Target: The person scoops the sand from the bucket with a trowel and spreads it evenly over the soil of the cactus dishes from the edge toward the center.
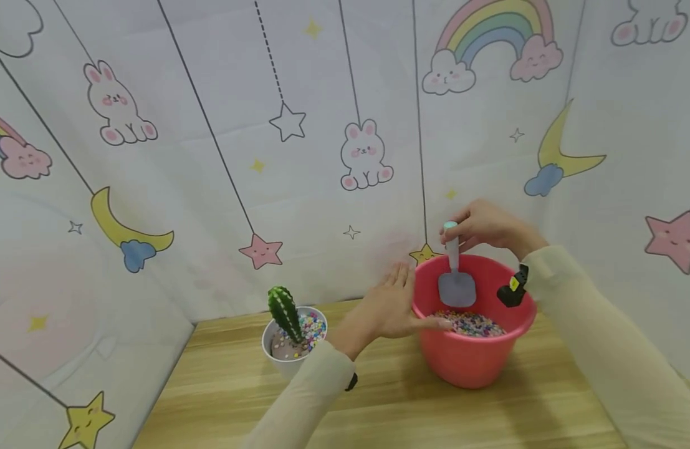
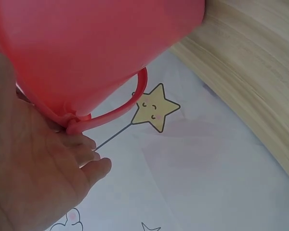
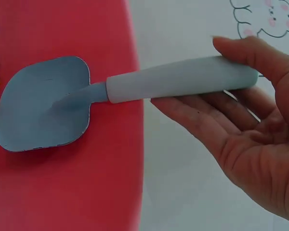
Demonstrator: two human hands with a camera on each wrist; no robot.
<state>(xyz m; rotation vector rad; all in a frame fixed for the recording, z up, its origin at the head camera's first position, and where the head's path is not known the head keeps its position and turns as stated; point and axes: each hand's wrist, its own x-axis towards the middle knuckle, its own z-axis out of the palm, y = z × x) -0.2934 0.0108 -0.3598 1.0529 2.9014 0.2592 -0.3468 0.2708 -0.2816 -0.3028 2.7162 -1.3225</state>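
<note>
In the head view, my right hand (image 1: 485, 226) holds a small shovel (image 1: 457, 289) by its pale handle, thumb on one side and fingers on the other. The grey-blue blade (image 3: 45, 106) points down inside the red bucket (image 1: 462, 362) and carries nothing visible. Below it, small multicoloured beads (image 1: 476, 324) lie in the bucket. My left hand (image 1: 386, 308) rests against the bucket's left side, fingers extended and thumb over the rim. The left wrist view shows its fingers beside the bucket's red handle (image 2: 111, 115).
A green cactus (image 1: 285, 315) stands in a white pot (image 1: 268, 349) on the left; coloured beads partly cover its brown surface. Both containers are on a wood-grain table (image 1: 210, 380). A printed cloth (image 1: 316, 218) hangs close behind them.
</note>
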